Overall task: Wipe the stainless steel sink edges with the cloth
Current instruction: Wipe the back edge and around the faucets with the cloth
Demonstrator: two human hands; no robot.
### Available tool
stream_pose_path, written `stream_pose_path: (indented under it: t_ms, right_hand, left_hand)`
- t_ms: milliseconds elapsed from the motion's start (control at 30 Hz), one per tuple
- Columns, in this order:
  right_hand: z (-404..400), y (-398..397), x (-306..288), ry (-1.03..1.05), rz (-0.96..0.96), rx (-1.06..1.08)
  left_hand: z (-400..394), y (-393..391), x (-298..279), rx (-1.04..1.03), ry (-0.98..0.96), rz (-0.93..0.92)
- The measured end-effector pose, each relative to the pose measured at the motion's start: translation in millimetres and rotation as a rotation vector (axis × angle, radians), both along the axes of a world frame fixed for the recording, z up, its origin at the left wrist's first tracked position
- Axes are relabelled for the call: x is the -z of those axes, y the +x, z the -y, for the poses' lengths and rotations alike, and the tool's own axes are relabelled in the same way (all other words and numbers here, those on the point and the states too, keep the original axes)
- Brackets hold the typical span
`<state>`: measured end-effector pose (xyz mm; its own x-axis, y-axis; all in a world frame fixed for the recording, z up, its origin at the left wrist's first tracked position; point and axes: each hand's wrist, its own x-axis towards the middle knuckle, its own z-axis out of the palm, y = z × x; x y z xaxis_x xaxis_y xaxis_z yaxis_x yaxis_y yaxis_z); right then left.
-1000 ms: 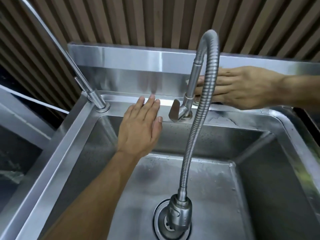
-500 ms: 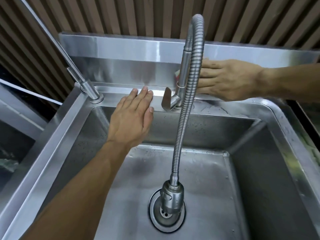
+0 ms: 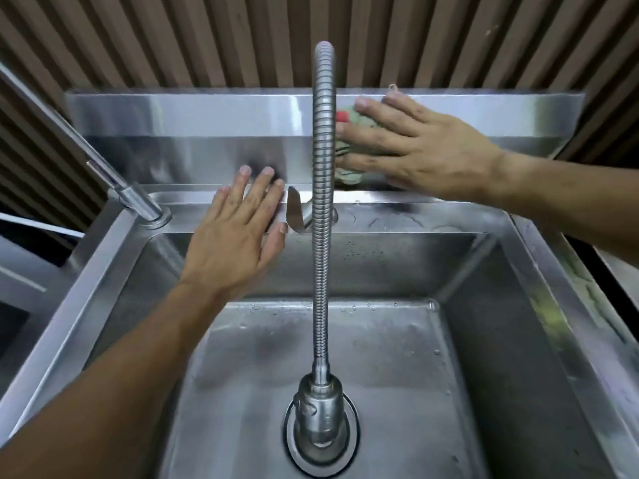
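A stainless steel sink (image 3: 532, 257) fills the view, with a raised backsplash (image 3: 193, 122) behind it. My right hand (image 3: 415, 146) lies flat with spread, straight fingers and presses a greenish cloth (image 3: 349, 133) with a red patch against the backsplash, right of the hose. Most of the cloth is hidden under the hand. My left hand (image 3: 238, 233) rests flat, fingers straight, on the back rim of the sink, just left of the tap lever (image 3: 294, 212).
A flexible metal faucet hose (image 3: 323, 209) arcs up the middle of the view and ends in a spray head (image 3: 320, 420) over the drain. A second thin tap (image 3: 135, 198) stands at the back left corner. A slatted wall rises behind.
My right hand has moved up the backsplash with its fingers spread wider, and the cloth now shows under it. My left hand stays on the back rim. The camera has shifted.
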<state>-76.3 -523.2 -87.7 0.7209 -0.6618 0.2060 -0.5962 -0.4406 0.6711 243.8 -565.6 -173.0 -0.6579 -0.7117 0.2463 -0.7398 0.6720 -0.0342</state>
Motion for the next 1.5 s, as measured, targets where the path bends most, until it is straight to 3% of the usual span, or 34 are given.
stream_pose_path:
  t_ms: [133,267,433,533,633,700,767,867,1000,1267,1433,1500]
  right_hand:
    - [-34,-38,2,0.007,0.182,0.18]
    - [-23,28,38,-0.086,0.567,0.34]
    - [-1,85,49,-0.243,0.88,0.451]
    - [-2,86,54,-0.463,1.512,0.608]
    - [8,92,31,-0.725,2.1,0.636]
    - [21,115,7,-0.737,2.431,0.635]
    - [29,147,-8,-0.6,2.696,0.599]
    - [33,165,1,-0.452,2.68,0.626]
    - [19,147,13,-0.4,2.604,0.616]
    - [11,39,-4,-1.009,2.602,0.823]
    - [20,50,-12,-1.154,2.594,0.861]
    - [22,73,-18,-1.057,2.688,0.865]
  left_hand:
    - [9,-2,-2,0.072,-0.024,0.058]
    - [8,-4,0,0.094,0.028,0.032]
    - [9,-5,-2,0.07,0.087,0.005]
    - [8,-4,-5,0.078,0.095,-0.015]
    - [5,-3,-5,0.072,0.083,-0.034]
    - [5,-3,-3,0.069,0.077,-0.034]
    - [7,-2,-3,0.084,0.092,-0.037]
    - [8,-2,-4,0.104,0.103,-0.022]
    - [2,-6,-10,0.079,0.085,-0.047]
    - [0,-6,-16,0.089,0.121,-0.001]
    - [4,-6,-12,0.078,0.104,0.029]
    - [4,-7,-8,0.083,0.1,0.037]
